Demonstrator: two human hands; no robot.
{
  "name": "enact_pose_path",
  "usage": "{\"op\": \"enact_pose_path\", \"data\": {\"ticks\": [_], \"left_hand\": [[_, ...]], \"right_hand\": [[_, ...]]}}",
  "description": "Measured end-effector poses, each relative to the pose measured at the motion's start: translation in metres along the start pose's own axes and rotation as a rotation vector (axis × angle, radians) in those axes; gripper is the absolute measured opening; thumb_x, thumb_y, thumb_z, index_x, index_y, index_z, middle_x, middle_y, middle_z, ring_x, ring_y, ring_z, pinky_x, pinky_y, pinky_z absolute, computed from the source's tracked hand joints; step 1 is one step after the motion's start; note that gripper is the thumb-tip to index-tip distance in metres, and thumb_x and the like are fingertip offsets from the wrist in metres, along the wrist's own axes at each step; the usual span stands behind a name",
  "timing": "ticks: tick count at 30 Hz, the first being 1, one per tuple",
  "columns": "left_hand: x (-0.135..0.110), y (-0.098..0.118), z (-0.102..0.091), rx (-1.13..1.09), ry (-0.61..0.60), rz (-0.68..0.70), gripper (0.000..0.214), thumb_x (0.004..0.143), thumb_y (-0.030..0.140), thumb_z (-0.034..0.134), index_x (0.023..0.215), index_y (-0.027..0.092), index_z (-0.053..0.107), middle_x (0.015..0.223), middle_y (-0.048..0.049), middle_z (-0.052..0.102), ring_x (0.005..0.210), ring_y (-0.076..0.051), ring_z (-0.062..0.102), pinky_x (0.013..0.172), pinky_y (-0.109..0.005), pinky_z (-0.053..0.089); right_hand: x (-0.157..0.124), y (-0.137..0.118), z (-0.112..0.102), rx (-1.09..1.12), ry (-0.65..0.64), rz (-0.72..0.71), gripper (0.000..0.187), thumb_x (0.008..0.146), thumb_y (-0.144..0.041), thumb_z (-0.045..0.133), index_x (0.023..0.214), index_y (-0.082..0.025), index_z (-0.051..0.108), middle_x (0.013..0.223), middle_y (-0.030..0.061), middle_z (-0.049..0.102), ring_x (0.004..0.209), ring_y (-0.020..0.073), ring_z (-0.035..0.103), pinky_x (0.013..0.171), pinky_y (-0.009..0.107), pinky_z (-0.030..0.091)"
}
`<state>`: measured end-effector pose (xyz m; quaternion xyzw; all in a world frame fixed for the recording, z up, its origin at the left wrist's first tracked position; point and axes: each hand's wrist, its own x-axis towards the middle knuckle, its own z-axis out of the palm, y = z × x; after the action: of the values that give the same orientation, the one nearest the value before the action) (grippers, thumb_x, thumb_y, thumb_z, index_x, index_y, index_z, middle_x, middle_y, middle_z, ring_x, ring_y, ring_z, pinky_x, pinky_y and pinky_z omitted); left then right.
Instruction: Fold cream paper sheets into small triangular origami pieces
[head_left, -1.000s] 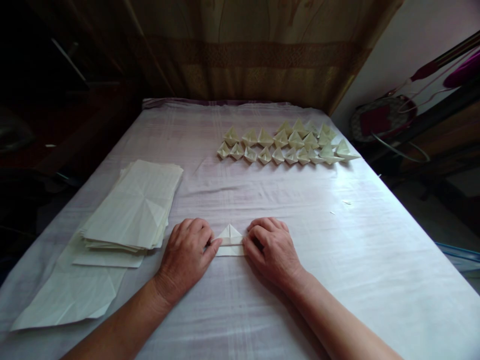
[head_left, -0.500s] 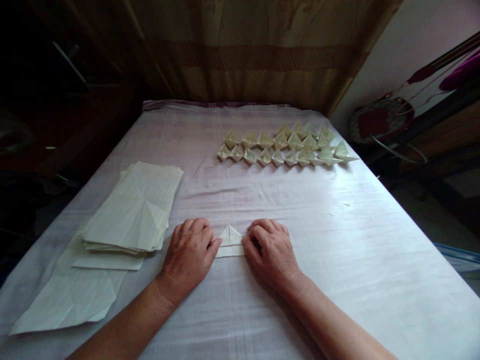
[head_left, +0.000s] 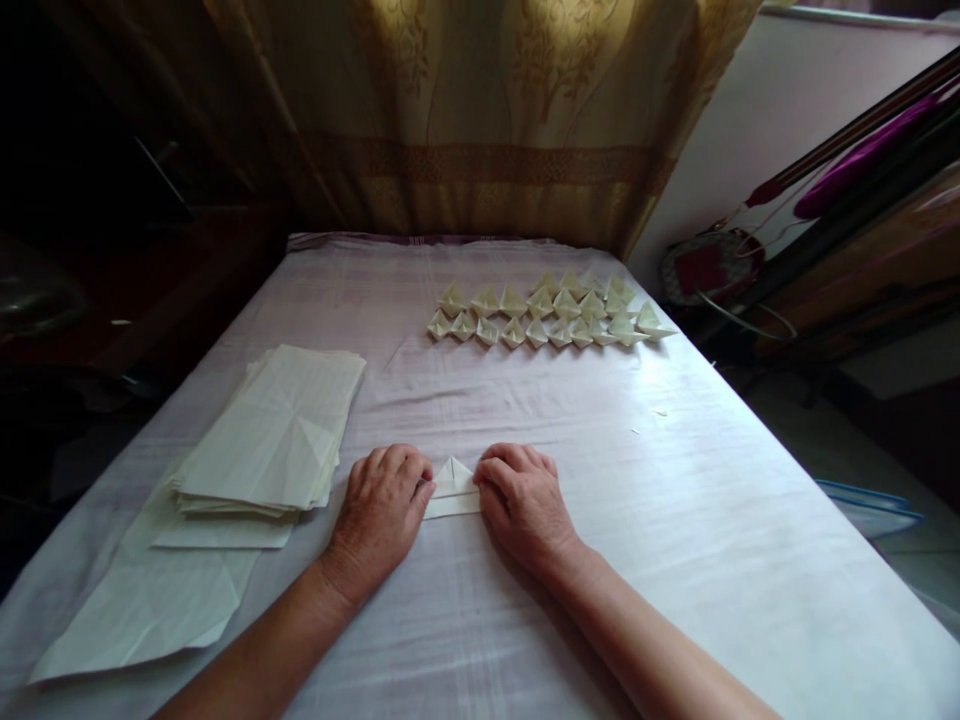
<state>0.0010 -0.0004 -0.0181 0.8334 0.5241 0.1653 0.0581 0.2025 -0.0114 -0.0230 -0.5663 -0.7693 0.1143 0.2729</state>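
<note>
Between my hands lies a small folded sheet of white paper [head_left: 453, 488], with a triangular peak pointing away from me and a flat band along its near side. My left hand [head_left: 384, 505] is closed at the paper's left end, thumb against the forefinger. At the right end my right hand [head_left: 528, 500] pinches the paper with curled fingers. Both ends of the paper are hidden under the fingers. Far back on the cloth stand several folded paper boats [head_left: 536, 330] in rows.
A stack of paper sheets [head_left: 262, 440] lies to the left, with a longer creased sheet [head_left: 142, 610] under it. Small paper scraps [head_left: 658, 413] lie on the right of the pale checked cloth [head_left: 675, 560]. A curtain [head_left: 465, 120] hangs behind the far edge.
The camera view has tilted up and shifted right, showing more curtain. My hands keep their hold on the folded paper, almost in the same place.
</note>
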Motion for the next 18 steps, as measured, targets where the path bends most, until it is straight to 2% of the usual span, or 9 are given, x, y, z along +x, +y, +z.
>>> {"op": "enact_pose_path", "data": {"ticks": [2,4,8,13,18], "left_hand": [[0.000,-0.001,0.001,-0.015,0.008,0.023,0.004,0.091,0.020,0.055,0.091,0.022,0.059,0.100,-0.0043,0.062,0.092,-0.023,0.054,0.082,-0.039,0.041],[0.000,-0.001,0.002,-0.025,0.025,0.032,0.006,0.091,0.020,0.055,0.091,0.022,0.061,0.101,-0.0046,0.063,0.093,-0.023,0.054,0.082,-0.039,0.041],[-0.001,0.000,0.002,-0.017,0.042,0.025,0.005,0.091,0.020,0.056,0.090,0.022,0.061,0.100,-0.0046,0.063,0.093,-0.023,0.055,0.082,-0.038,0.041],[-0.001,0.000,0.000,0.006,0.027,0.040,0.003,0.090,0.020,0.059,0.090,0.022,0.061,0.099,-0.0042,0.064,0.092,-0.024,0.055,0.081,-0.038,0.040],[0.003,0.003,-0.002,0.033,0.036,0.036,0.004,0.090,0.022,0.058,0.088,0.022,0.062,0.096,-0.0045,0.064,0.090,-0.023,0.055,0.080,-0.038,0.040]], "right_hand": [[0.002,-0.006,0.003,-0.051,0.008,0.020,0.011,0.080,-0.012,0.061,0.081,-0.022,0.063,0.094,0.0026,0.065,0.088,0.0198,0.054,0.079,0.036,0.032],[0.004,-0.014,0.007,-0.132,0.027,0.047,0.005,0.079,-0.021,0.065,0.077,-0.022,0.061,0.090,0.0037,0.063,0.086,0.0208,0.052,0.078,0.036,0.032],[0.005,-0.024,0.014,-0.235,0.080,0.089,0.023,0.079,-0.040,0.070,0.075,-0.021,0.058,0.087,0.0056,0.060,0.086,0.0232,0.050,0.080,0.038,0.032],[0.000,-0.013,0.008,-0.175,0.060,0.102,0.009,0.083,-0.025,0.065,0.078,-0.022,0.058,0.090,0.0032,0.061,0.087,0.0213,0.051,0.079,0.037,0.032],[-0.003,-0.003,0.003,-0.140,0.073,0.132,0.007,0.084,-0.020,0.065,0.078,-0.022,0.060,0.093,0.0026,0.063,0.091,0.0210,0.053,0.081,0.036,0.031]]}}
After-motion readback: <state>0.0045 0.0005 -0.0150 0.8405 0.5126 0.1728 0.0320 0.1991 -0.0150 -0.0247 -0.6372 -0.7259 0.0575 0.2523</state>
